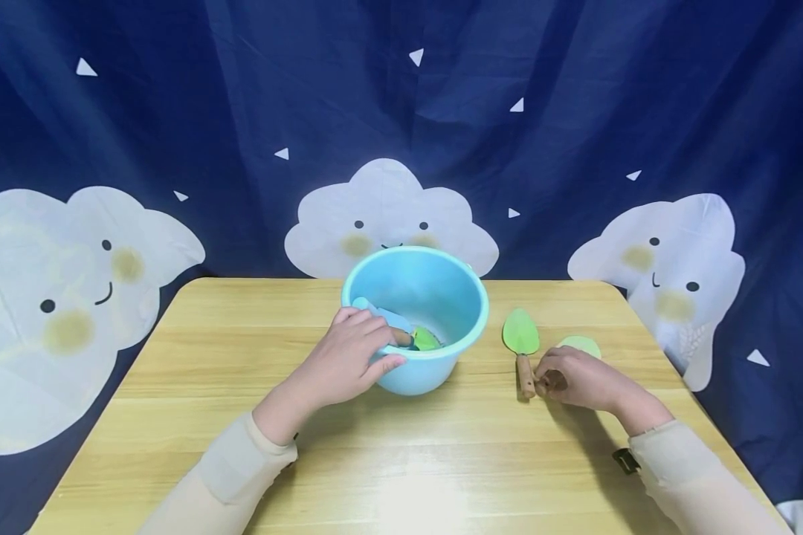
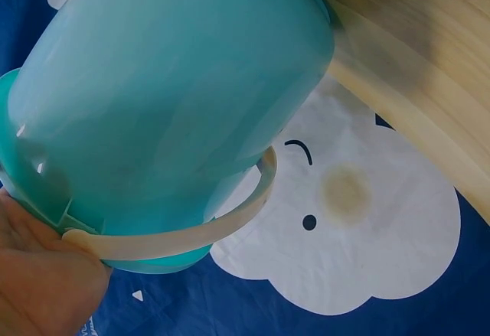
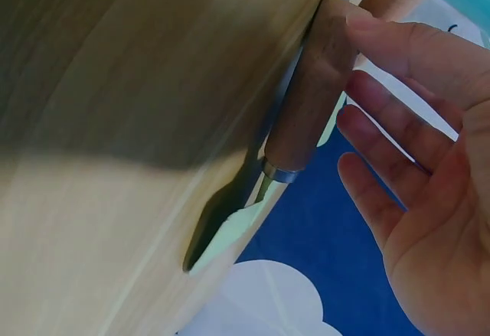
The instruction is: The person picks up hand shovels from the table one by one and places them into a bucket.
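Observation:
A light blue bucket point(image 1: 435, 364) stands upright on the table. My left hand point(image 1: 348, 353) grips its near left rim, thumb outside and fingers over the edge. Inside the bucket lie a tool with a wooden handle point(image 1: 401, 337) and green head, and a pale blue thing point(image 1: 395, 320), partly hidden by the hand. To the right, my right hand point(image 1: 582, 379) pinches the wooden handle point(image 3: 310, 91) of a small garden trowel near its end. Its pale green blade point(image 3: 230, 233) points away from me. Beside it lies another trowel with a bright green blade point(image 1: 520, 332).
The bucket's cream carrying handle point(image 2: 176, 240) hangs down its side. A wooden table point(image 1: 241, 327) spreads beneath everything. Behind it hangs a dark blue curtain point(image 1: 348, 82) with smiling white clouds.

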Demonstrator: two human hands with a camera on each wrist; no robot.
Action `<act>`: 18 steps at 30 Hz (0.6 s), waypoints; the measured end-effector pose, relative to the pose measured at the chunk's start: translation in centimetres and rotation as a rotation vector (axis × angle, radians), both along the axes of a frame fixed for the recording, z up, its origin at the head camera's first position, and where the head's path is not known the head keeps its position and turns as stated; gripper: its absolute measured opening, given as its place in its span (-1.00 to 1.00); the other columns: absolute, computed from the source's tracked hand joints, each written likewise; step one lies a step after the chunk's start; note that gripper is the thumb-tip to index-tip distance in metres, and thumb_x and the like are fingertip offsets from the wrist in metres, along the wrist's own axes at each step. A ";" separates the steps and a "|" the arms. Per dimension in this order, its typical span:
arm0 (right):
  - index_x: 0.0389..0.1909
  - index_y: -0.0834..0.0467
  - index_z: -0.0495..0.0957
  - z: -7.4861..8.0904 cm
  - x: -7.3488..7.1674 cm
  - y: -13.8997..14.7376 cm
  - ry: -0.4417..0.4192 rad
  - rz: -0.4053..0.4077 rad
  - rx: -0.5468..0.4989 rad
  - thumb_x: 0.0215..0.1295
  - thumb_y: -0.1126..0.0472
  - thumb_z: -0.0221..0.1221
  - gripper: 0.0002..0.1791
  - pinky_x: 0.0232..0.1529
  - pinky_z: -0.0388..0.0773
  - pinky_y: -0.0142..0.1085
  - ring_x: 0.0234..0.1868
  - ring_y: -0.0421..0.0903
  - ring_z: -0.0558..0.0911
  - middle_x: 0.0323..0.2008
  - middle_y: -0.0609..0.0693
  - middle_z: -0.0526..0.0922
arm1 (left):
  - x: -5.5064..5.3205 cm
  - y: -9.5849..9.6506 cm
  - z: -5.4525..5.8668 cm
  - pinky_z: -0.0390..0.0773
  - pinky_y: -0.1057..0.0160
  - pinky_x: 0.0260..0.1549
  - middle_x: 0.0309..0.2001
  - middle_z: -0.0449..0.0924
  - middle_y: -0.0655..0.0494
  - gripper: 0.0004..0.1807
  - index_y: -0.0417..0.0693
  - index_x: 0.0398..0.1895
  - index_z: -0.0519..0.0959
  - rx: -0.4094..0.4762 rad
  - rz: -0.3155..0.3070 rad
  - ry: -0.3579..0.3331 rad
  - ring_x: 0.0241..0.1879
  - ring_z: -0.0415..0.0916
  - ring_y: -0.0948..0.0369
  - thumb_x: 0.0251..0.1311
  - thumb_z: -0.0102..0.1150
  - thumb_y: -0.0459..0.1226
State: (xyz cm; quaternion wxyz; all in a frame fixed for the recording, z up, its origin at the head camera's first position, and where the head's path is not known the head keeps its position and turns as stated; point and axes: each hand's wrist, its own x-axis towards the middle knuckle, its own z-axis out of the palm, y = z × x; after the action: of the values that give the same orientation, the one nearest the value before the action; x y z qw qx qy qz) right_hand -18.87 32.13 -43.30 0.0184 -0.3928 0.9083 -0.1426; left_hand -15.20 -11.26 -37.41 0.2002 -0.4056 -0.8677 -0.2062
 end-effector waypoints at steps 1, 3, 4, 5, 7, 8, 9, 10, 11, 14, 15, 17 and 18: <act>-0.33 -0.04 0.66 -0.2 -0.1 0.0 0.005 0.005 -0.001 -0.06 0.45 0.45 -0.65 -0.25 0.57 -0.28 -0.29 -0.19 0.57 -0.33 -0.21 0.59 | 0.0 0.0 0.0 0.24 0.06 0.11 -0.16 0.63 0.33 -0.61 0.11 -0.04 0.64 -0.001 0.001 -0.001 -0.10 0.44 0.23 0.46 -0.03 0.12; -0.35 -0.05 0.66 -0.5 -0.2 0.0 0.016 0.012 0.001 -0.07 0.45 0.45 -0.64 -0.25 0.56 -0.29 -0.30 -0.22 0.57 -0.34 -0.22 0.59 | 0.0 0.0 0.1 0.24 0.06 0.11 -0.16 0.62 0.33 -0.62 0.12 -0.04 0.64 -0.003 0.003 -0.004 -0.11 0.43 0.23 0.46 -0.04 0.12; -0.35 -0.05 0.67 -0.6 -0.3 0.0 0.018 0.015 0.000 -0.07 0.46 0.45 -0.64 -0.26 0.56 -0.30 -0.30 -0.23 0.56 -0.35 -0.22 0.59 | 0.0 0.0 0.1 0.24 0.06 0.12 -0.16 0.62 0.33 -0.62 0.13 -0.04 0.64 -0.005 0.004 -0.006 -0.11 0.43 0.23 0.46 -0.04 0.12; -0.36 -0.05 0.67 -0.7 -0.3 0.0 0.021 0.017 0.000 -0.07 0.46 0.45 -0.65 -0.26 0.56 -0.30 -0.31 -0.24 0.56 -0.36 -0.23 0.59 | 0.0 0.0 0.1 0.24 0.06 0.12 -0.16 0.62 0.34 -0.62 0.14 -0.03 0.64 -0.007 0.005 -0.006 -0.11 0.43 0.23 0.46 -0.04 0.12; -0.37 -0.05 0.66 -0.9 -0.4 0.0 0.029 0.022 0.000 -0.07 0.45 0.45 -0.65 -0.28 0.55 -0.31 -0.32 -0.25 0.54 -0.37 -0.24 0.58 | 0.0 0.0 0.1 0.24 0.07 0.12 -0.16 0.62 0.34 -0.63 0.15 -0.03 0.63 -0.009 0.006 -0.008 -0.11 0.43 0.23 0.46 -0.03 0.12; -0.38 -0.05 0.66 -1.0 -0.4 0.0 0.028 0.025 -0.003 -0.08 0.45 0.45 -0.66 -0.28 0.54 -0.31 -0.33 -0.25 0.54 -0.38 -0.24 0.58 | 0.1 0.0 0.1 0.24 0.06 0.12 -0.16 0.62 0.34 -0.64 0.15 -0.03 0.63 -0.009 0.005 -0.008 -0.11 0.43 0.23 0.46 -0.03 0.11; -0.39 -0.05 0.66 -1.0 -0.4 0.0 0.029 0.028 -0.006 -0.08 0.46 0.45 -0.65 -0.28 0.54 -0.31 -0.34 -0.26 0.54 -0.39 -0.24 0.58 | 0.1 0.0 0.1 0.24 0.06 0.12 -0.15 0.62 0.34 -0.64 0.15 -0.03 0.63 -0.009 0.005 -0.009 -0.11 0.43 0.23 0.46 -0.02 0.11; -0.40 -0.05 0.65 -1.0 -0.4 0.0 0.032 0.031 -0.006 -0.09 0.46 0.45 -0.65 -0.29 0.54 -0.31 -0.34 -0.26 0.53 -0.39 -0.24 0.58 | 0.1 0.0 0.2 0.24 0.06 0.12 -0.15 0.62 0.34 -0.64 0.15 -0.03 0.63 -0.009 0.004 -0.008 -0.11 0.43 0.23 0.46 -0.02 0.11; -0.40 -0.05 0.65 -1.0 -0.4 -0.1 0.030 0.034 -0.010 -0.10 0.47 0.45 -0.64 -0.28 0.53 -0.31 -0.34 -0.26 0.53 -0.40 -0.24 0.58 | 0.1 -0.1 0.2 0.24 0.06 0.12 -0.16 0.62 0.34 -0.65 0.14 -0.03 0.63 -0.008 0.004 -0.008 -0.11 0.43 0.23 0.45 -0.01 0.10; -0.42 -0.05 0.64 -1.0 -0.4 -0.2 0.019 0.041 -0.017 -0.15 0.53 0.43 -0.59 -0.28 0.53 -0.30 -0.35 -0.27 0.51 -0.41 -0.24 0.57 | 0.0 -0.1 0.1 0.24 0.06 0.11 -0.16 0.62 0.34 -0.65 0.12 -0.03 0.64 -0.007 0.003 -0.010 -0.11 0.42 0.23 0.45 0.01 0.09; -0.42 -0.05 0.63 -0.9 -0.4 -0.2 0.016 0.041 -0.014 -0.18 0.55 0.42 -0.57 -0.27 0.52 -0.29 -0.34 -0.27 0.50 -0.42 -0.24 0.57 | 0.0 -0.1 0.1 0.24 0.06 0.11 -0.16 0.62 0.34 -0.65 0.12 -0.03 0.64 -0.008 0.004 -0.011 -0.11 0.42 0.23 0.45 0.01 0.09; -0.42 -0.05 0.63 -0.8 -0.4 -0.3 0.000 0.033 -0.008 -0.22 0.59 0.40 -0.53 -0.27 0.51 -0.27 -0.34 -0.27 0.48 -0.42 -0.24 0.55 | 0.0 -0.1 0.0 0.24 0.06 0.10 -0.15 0.62 0.34 -0.62 0.11 -0.03 0.64 -0.007 0.004 -0.012 -0.11 0.42 0.23 0.46 -0.01 0.11; -0.42 -0.04 0.62 -0.8 -0.4 -0.4 -0.003 0.030 -0.004 -0.23 0.60 0.40 -0.53 -0.27 0.51 -0.27 -0.34 -0.28 0.47 -0.42 -0.24 0.54 | -0.1 -0.1 0.0 0.24 0.07 0.10 -0.15 0.62 0.34 -0.61 0.11 -0.03 0.64 -0.007 0.003 -0.014 -0.11 0.42 0.24 0.46 -0.03 0.12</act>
State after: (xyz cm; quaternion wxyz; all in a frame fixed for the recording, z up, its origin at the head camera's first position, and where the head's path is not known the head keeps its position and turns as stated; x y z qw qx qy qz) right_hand -19.28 31.76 -44.11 0.0210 -0.4065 0.9019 -0.1446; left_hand -15.27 -11.39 -37.44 0.1930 -0.4036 -0.8704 -0.2057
